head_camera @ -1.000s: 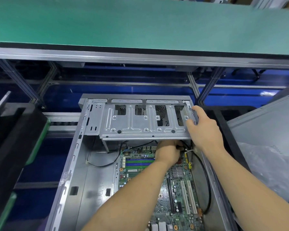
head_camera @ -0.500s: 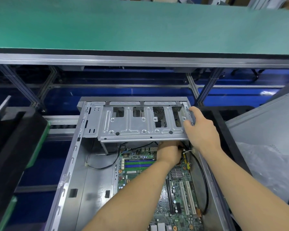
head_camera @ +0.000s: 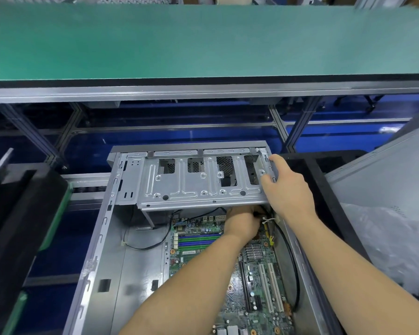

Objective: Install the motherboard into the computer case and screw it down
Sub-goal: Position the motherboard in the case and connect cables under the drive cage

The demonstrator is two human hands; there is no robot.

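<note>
My right hand (head_camera: 287, 187) grips the drive cage (head_camera: 198, 182) at centre frame; my left hand (head_camera: 242, 222) reaches beneath it, fingers hidden, seating the motherboard (head_camera: 252, 262) inside the case (head_camera: 102, 250). Screws come next, I judge.

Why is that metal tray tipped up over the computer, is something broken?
Nothing looks broken. The right hand grips the drive cage at its right end, tilted above the motherboard. The left hand reaches beneath it among the black cables.
</note>
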